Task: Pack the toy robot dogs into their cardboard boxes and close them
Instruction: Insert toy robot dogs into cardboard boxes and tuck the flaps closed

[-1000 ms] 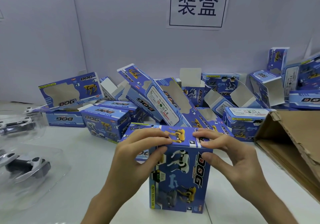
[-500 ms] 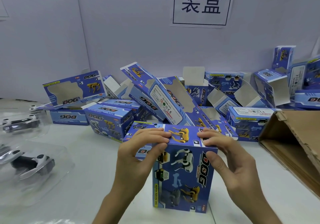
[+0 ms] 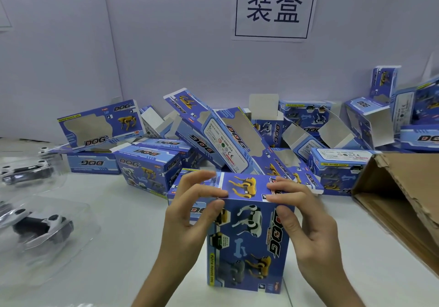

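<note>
the brown corrugated cardboard carton [image 3: 401, 195] runs off the right edge. the clear plastic blister trays [image 3: 78, 247] at far left are blurred and cut by the left edge. whatever is inside the upright blue printed cardboard box [image 3: 249, 247] is hidden; the left hand [image 3: 190, 218] covers its upper left corner.

Wall sign [image 3: 273, 7], white paper: two large black characters, 装盒, inside a thin black frame.

Upright box [image 3: 249, 247] at front of tabletop [image 3: 133, 230]: "DOG" in bold black letters, turned sideways down the right of the front face. Smaller line beside it too fine to read. Yellow strip at lower left, sideways: "FUNNY MOVING DOG".

Tilted box [image 3: 228, 140] behind: white label with "MADE IN CHINA", "No. 5599-20A", CE mark and red "WARNING". "DOG" along the adjoining side.

Leaning box [image 3: 102, 126] at left: "DOG" twice, red "TOP".

Flat box [image 3: 92, 163] beneath it: "DOG", upside down.

Right-hand box [image 3: 342, 161]: white label, print too small to read.
</note>
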`<state>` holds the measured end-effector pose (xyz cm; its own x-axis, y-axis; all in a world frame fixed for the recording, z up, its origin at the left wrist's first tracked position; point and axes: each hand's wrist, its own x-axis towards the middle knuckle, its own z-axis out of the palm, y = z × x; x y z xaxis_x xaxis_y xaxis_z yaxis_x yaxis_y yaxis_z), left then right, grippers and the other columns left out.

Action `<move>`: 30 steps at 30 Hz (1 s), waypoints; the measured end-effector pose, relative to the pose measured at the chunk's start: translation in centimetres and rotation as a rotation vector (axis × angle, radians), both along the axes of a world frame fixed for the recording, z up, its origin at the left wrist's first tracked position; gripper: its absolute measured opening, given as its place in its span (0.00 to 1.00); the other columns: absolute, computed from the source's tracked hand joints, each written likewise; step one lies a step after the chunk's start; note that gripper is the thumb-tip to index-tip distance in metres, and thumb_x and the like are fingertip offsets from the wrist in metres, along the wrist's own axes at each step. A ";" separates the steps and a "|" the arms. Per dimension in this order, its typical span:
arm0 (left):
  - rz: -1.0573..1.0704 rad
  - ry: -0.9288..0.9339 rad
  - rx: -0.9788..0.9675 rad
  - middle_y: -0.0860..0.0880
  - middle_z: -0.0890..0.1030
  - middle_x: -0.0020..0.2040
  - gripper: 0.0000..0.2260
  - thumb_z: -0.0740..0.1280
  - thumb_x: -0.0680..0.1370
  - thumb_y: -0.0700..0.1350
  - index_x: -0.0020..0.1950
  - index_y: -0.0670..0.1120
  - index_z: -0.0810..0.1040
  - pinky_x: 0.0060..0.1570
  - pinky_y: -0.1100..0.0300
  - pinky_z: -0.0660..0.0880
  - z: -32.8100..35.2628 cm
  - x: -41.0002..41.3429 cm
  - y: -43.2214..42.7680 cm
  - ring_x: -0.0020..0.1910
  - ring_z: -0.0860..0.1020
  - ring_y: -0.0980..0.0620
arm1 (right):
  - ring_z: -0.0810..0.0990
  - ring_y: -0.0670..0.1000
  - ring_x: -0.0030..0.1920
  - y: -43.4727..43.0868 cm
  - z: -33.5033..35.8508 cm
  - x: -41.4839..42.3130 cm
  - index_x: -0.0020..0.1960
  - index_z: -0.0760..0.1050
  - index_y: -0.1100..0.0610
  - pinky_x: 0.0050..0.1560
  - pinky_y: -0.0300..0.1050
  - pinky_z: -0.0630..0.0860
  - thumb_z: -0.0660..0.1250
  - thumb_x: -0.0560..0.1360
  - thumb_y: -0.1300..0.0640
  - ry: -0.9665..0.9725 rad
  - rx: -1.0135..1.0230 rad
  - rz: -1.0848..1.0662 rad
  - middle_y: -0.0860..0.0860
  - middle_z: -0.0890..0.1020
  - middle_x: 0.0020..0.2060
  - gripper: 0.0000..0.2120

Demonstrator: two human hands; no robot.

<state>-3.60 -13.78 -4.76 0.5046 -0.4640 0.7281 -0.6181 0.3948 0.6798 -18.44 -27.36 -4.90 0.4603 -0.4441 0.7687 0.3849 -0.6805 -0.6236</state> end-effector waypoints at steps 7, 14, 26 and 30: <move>-0.186 0.180 0.488 0.57 0.77 0.66 0.40 0.73 0.62 0.68 0.70 0.76 0.58 0.58 0.48 0.79 0.9 1.5 1.9 0.61 0.79 0.55 | 0.73 0.49 0.70 0.7 -0.6 -0.4 0.52 0.81 0.43 0.66 0.50 0.71 0.62 0.78 0.55 -0.039 0.098 0.057 0.44 0.81 0.60 0.11; -0.129 -0.161 0.376 0.59 0.75 0.63 0.35 0.78 0.66 0.53 0.68 0.67 0.67 0.47 0.64 0.80 2.4 0.5 3.2 0.65 0.74 0.54 | 0.80 0.55 0.63 -1.1 2.5 -1.7 0.39 0.80 0.50 0.57 0.60 0.78 0.62 0.75 0.46 -0.029 0.533 0.273 0.51 0.82 0.60 0.13; 0.119 -0.854 0.337 0.50 0.55 0.80 0.50 0.82 0.62 0.43 0.76 0.60 0.58 0.57 0.51 0.77 0.0 -2.5 0.8 0.75 0.65 0.45 | 0.83 0.56 0.42 -3.8 1.2 -7.2 0.65 0.77 0.54 0.35 0.50 0.79 0.70 0.65 0.39 0.517 0.829 0.462 0.61 0.83 0.56 0.32; 0.129 -0.642 0.425 0.54 0.47 0.81 0.54 0.81 0.66 0.48 0.79 0.60 0.46 0.60 0.48 0.75 -2.8 -2.6 -1.0 0.74 0.64 0.46 | 0.80 0.55 0.32 -4.3 -0.5 -8.5 0.57 0.77 0.60 0.31 0.51 0.80 0.72 0.63 0.51 0.258 0.954 0.227 0.62 0.84 0.45 0.25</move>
<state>-6.17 -14.78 -7.59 0.1137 -0.7351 0.6683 -0.9648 0.0788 0.2508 -26.91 -31.71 -5.38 0.7119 -0.7022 0.0045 0.2201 0.2171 -0.9510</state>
